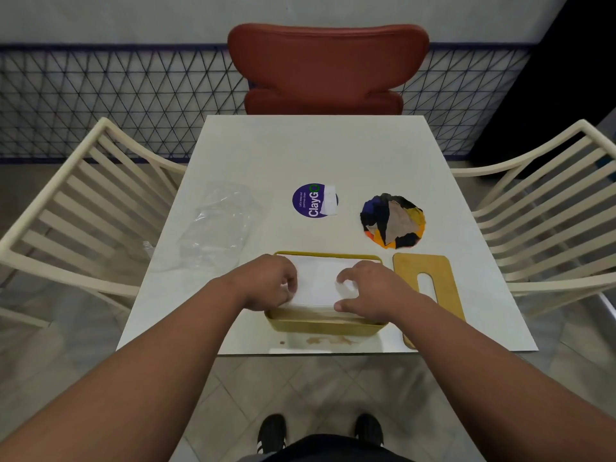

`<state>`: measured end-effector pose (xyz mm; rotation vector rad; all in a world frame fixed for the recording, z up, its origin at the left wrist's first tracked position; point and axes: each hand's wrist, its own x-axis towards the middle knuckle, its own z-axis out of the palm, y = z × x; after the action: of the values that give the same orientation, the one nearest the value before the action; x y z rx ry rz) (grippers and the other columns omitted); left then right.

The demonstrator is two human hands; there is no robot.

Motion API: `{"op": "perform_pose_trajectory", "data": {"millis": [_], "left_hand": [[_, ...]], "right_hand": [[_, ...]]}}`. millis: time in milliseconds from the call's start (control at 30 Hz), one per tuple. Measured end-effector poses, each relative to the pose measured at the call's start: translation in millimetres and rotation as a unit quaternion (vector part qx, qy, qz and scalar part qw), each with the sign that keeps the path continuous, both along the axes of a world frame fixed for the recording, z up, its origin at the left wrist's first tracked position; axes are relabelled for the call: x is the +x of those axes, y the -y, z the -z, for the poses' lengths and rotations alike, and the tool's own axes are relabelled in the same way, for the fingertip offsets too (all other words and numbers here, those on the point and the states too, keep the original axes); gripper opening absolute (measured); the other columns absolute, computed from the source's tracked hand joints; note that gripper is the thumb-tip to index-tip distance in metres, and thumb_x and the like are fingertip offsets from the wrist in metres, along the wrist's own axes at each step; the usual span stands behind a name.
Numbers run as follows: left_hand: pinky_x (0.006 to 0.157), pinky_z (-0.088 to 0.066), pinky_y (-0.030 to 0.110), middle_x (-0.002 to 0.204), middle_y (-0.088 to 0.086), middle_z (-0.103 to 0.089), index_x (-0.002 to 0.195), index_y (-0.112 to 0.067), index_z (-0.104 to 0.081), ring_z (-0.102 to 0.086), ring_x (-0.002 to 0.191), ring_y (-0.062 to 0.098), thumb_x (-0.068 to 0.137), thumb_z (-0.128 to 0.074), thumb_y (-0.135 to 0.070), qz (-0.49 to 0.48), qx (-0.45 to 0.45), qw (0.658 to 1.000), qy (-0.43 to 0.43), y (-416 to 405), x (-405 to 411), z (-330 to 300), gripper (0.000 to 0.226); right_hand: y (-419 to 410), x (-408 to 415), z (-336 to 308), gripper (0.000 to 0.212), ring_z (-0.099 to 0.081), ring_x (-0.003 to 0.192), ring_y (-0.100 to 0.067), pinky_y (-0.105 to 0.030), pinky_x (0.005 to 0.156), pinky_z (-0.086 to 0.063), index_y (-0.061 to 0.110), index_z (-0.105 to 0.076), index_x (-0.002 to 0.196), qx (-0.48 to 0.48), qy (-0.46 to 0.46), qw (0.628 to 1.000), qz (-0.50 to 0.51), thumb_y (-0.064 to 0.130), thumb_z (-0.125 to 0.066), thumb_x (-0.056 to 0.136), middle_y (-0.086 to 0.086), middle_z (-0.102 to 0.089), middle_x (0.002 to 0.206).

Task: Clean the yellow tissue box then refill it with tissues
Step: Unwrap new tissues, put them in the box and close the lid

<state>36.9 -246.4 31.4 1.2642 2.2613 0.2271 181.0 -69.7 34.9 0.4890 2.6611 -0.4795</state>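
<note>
- Two hands are on the job here: the left hand (pixel 270 283) and right hand (pixel 368 290) both sit on a white tissue stack (pixel 318 281) that's lying in the yellow tissue box (pixel 320 326).
- The box is at the near edge of the white table (pixel 320 155), dead ahead at 12 o'clock from the person, its long axis running 9 to 3.
- Left hand's fingers are curled down over the 9 o'clock end of the stack. Right hand has its thumb at the near edge and its fingers arched over the 3 o'clock end. So both are closed on the tissues, apart from each other, with bare tissue between.
- The stack lies along the same axis as the box, and looks mostly seated; I'd guess it just needs pressing flat.
- The bit that matters next: the wooden lid (pixel 423 285) with its slot lies flat just beside the box at 3 o'clock, partly under the right forearm. The right hand is clearly the nearer one, so it's the obvious pick for grabbing it.
- The lid's long axis runs 12 to 6, so it'd probably need a quarter turn to match the box.
- Other stuff: a multicoloured rag (pixel 393 220) at 1 o'clock, a crumpled clear plastic wrapper (pixel 220 225) at 10 o'clock, and a purple ClayGo sticker (pixel 311 200) further back.
</note>
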Motion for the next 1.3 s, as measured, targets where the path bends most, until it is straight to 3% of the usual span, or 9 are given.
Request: {"op": "perform_pose_trajectory", "data": {"millis": [67, 200, 333, 433, 667, 800, 1000, 1133, 1300], "left_hand": [[0.076, -0.043, 0.024, 0.095, -0.016, -0.055, 0.076, -0.034, -0.058, -0.054, 0.093, 0.009, 0.082, -0.059, -0.022, 0.000, -0.007, 1.000, 0.001, 0, -3, 1, 0.014], [0.086, -0.051, 0.032, 0.115, -0.011, -0.058, 0.091, -0.032, -0.065, -0.054, 0.098, 0.009, 0.071, -0.062, -0.021, 0.006, -0.024, 1.000, -0.002, 2, -5, -1, 0.023], [0.086, -0.047, 0.023, 0.128, -0.011, -0.054, 0.099, -0.022, -0.070, -0.051, 0.096, 0.008, 0.073, -0.063, -0.015, 0.016, -0.025, 1.000, -0.006, 2, -7, -6, 0.027], [0.092, -0.042, 0.021, 0.133, -0.013, -0.053, 0.096, -0.021, -0.072, -0.050, 0.113, 0.009, 0.082, -0.060, -0.015, 0.017, -0.019, 1.000, -0.015, 1, -7, -3, 0.019], [0.082, -0.051, 0.031, 0.104, -0.003, -0.061, 0.100, -0.021, -0.061, -0.057, 0.093, 0.019, 0.092, -0.046, -0.019, -0.052, -0.006, 0.999, 0.005, -1, -5, -5, 0.018], [0.076, -0.050, 0.034, 0.102, 0.001, -0.059, 0.103, -0.019, -0.053, -0.055, 0.088, 0.019, 0.095, -0.039, -0.021, -0.078, -0.005, 0.997, -0.014, -4, -2, -6, 0.016], [0.077, -0.048, 0.030, 0.101, -0.005, -0.061, 0.104, -0.024, -0.059, -0.056, 0.092, 0.017, 0.086, -0.056, -0.031, -0.050, 0.002, 0.998, -0.025, -16, 8, -10, 0.020], [0.073, -0.043, 0.030, 0.101, -0.001, -0.064, 0.098, -0.024, -0.065, -0.052, 0.088, 0.019, 0.094, -0.049, -0.036, -0.069, -0.030, 0.995, -0.068, -29, 9, 1, 0.020], [0.069, -0.039, 0.027, 0.101, 0.002, -0.062, 0.105, -0.021, -0.063, -0.051, 0.086, 0.018, 0.088, -0.063, -0.039, -0.155, -0.028, 0.985, -0.064, -32, 9, 7, 0.025]], "right_hand": [[0, 0, -1, 0.060, -0.042, 0.128, -0.021, -0.033, 0.100, -0.039, 0.035, -0.046, 0.135, 0.000, -0.001, 1.000, -0.001, 0.059, -0.062, 0.081, 0.000, -0.042, 0.142], [0, 0, -2, 0.059, -0.044, 0.125, -0.020, -0.032, 0.098, -0.039, 0.035, -0.048, 0.133, -0.002, -0.004, 1.000, 0.000, 0.058, -0.062, 0.081, 0.000, -0.045, 0.139], [0, 0, -2, 0.058, -0.044, 0.124, -0.020, -0.032, 0.098, -0.039, 0.035, -0.048, 0.132, -0.002, -0.006, 1.000, -0.001, 0.058, -0.063, 0.081, 0.000, -0.045, 0.139], [0, 0, -2, 0.058, -0.043, 0.126, -0.020, -0.032, 0.099, -0.038, 0.035, -0.048, 0.132, -0.002, -0.006, 1.000, 0.001, 0.059, -0.063, 0.081, 0.000, -0.045, 0.140], [1, -1, 0, 0.055, -0.046, 0.120, -0.020, -0.032, 0.093, -0.041, 0.034, -0.051, 0.127, 0.005, -0.015, 1.000, 0.000, 0.062, -0.059, 0.081, 0.000, -0.050, 0.133], [1, -5, 1, 0.032, -0.053, 0.107, -0.019, -0.028, 0.084, -0.042, 0.028, -0.058, 0.118, 0.017, -0.032, 0.999, -0.002, 0.045, -0.054, 0.091, 0.000, -0.058, 0.121], [-4, -9, 1, 0.023, -0.057, 0.101, -0.021, -0.032, 0.084, -0.049, 0.024, -0.062, 0.112, 0.006, -0.060, 0.998, 0.023, 0.034, -0.047, 0.098, -0.003, -0.064, 0.113], [-9, -16, 4, 0.028, -0.054, 0.101, -0.020, -0.027, 0.076, -0.040, 0.021, -0.062, 0.114, 0.013, -0.044, 0.998, 0.040, 0.040, -0.054, 0.095, -0.003, -0.060, 0.114], [-12, -20, 10, 0.043, -0.052, 0.111, -0.023, -0.029, 0.081, -0.040, 0.017, -0.059, 0.121, 0.009, -0.025, 0.996, 0.081, 0.044, -0.063, 0.088, -0.006, -0.056, 0.121]]}}
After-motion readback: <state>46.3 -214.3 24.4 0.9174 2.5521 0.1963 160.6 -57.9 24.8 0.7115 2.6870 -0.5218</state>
